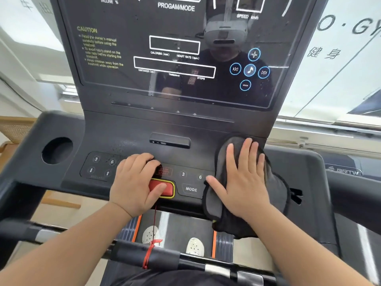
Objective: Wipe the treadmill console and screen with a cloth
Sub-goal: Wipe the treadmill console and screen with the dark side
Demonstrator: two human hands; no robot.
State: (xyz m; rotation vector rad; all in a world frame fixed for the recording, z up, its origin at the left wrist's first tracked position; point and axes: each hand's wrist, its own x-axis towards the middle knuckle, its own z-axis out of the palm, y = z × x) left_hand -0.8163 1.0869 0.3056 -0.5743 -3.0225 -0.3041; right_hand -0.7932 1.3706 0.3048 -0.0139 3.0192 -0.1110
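Cloth (276, 182), dark grey, lies on console (123, 129) right of MODE button (191, 189), pressed under flat, straight-fingered right hand (245, 182). Left hand (134, 182), left of MODE button, rests curled, grasp indeterminable; its thumb touching red safety key (169, 188) risks accidental actuation, as would wiping leftward.

Bare console (132, 129) lies between my hands, around the MODE button (191, 189). The upright screen (123, 83) blocks my right hand (245, 178) ahead; my left hand (134, 182) covers the red key (164, 189).
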